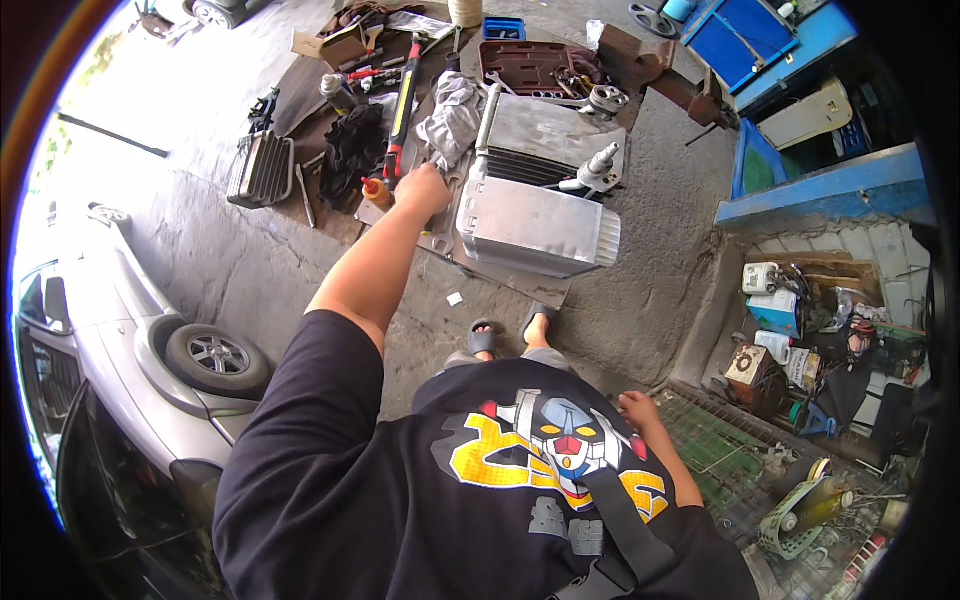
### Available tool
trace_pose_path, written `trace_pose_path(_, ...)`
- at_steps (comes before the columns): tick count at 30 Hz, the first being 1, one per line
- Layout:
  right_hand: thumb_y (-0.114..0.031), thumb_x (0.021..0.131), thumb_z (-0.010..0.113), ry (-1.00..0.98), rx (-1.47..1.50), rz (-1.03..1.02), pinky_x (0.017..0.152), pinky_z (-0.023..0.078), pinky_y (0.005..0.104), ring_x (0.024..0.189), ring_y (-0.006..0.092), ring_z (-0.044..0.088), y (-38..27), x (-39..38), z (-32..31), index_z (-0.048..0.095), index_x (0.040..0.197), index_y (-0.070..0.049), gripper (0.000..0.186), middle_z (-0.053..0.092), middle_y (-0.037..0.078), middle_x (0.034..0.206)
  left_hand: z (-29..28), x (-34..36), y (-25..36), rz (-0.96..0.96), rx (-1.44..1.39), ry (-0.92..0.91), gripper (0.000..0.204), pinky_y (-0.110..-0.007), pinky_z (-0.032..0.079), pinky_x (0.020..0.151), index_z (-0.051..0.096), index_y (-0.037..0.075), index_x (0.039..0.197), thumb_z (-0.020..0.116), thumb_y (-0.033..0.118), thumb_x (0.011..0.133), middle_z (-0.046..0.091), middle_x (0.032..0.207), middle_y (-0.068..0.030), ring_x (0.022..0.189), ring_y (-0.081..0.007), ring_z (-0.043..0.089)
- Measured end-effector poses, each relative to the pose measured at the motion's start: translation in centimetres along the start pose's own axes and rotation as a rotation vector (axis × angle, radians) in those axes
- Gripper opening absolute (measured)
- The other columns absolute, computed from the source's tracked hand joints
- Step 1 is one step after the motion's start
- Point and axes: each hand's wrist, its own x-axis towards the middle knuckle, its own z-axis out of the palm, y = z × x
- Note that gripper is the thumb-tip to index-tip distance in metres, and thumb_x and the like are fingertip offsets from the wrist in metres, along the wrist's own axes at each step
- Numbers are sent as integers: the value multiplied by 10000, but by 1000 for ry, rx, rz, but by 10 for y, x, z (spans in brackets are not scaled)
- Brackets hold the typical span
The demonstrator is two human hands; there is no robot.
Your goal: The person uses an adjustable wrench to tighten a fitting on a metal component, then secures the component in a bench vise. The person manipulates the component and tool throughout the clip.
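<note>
My left hand (425, 190) reaches out over the near part of the cluttered work board, fingers curled closed; what they hold, if anything, is hidden. Just left of it stands an amber bottle (377, 193) with an orange nozzle. The red end of a long black, red and yellow bar tool (402, 108) lies beyond the knuckles. A wrench (441, 240) lies by my wrist, next to a silver finned metal housing (530, 222). A crumpled pale rag (453, 118) is farther off. My right hand (638, 408) hangs low by my side, fingers loosely bent, with nothing visible in it.
A second metal casing (550, 130) and a silver machined part (598, 170) stand behind the housing. A brown socket case (527, 68) lies farther back. On the left is a finned block (262, 170) and a parked silver car (150, 330). Bottles and boxes (775, 310) crowd the right.
</note>
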Motion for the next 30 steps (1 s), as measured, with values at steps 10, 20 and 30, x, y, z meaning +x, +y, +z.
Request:
trace_pose_path(10, -435, 1017, 744, -326, -805, -575, 721, 588, 414, 762, 283, 741, -129, -56, 10, 802, 995, -24, 416, 812, 149, 914, -33, -104, -76, 198, -410, 200, 526, -416, 607, 862, 761, -84, 1148, 794, 293, 783, 799, 991, -255, 934, -317, 799)
trace_pose_path(20, -327, 1049, 768, -437, 70, -1169, 784, 576, 322, 849, 145, 721, -327, -254, 31, 707, 1240, 19, 400, 792, 86, 946, -29, -280, 18, 399, -1059, -113, 647, -257, 514, 741, 569, 40, 1457, 824, 33, 862, 615, 1011, 35, 867, -58, 582)
trace_pose_path(30, -335, 1135, 656, -184, 639, -1048, 694, 527, 250, 783, 102, 715, -352, -224, 10, 695, 1141, -76, 262, 758, 18, 937, -49, -234, 78, 717, -749, 80, 786, -300, 562, 818, 479, 121, 1670, 836, 124, 970, 689, 1201, -57, 949, -115, 644)
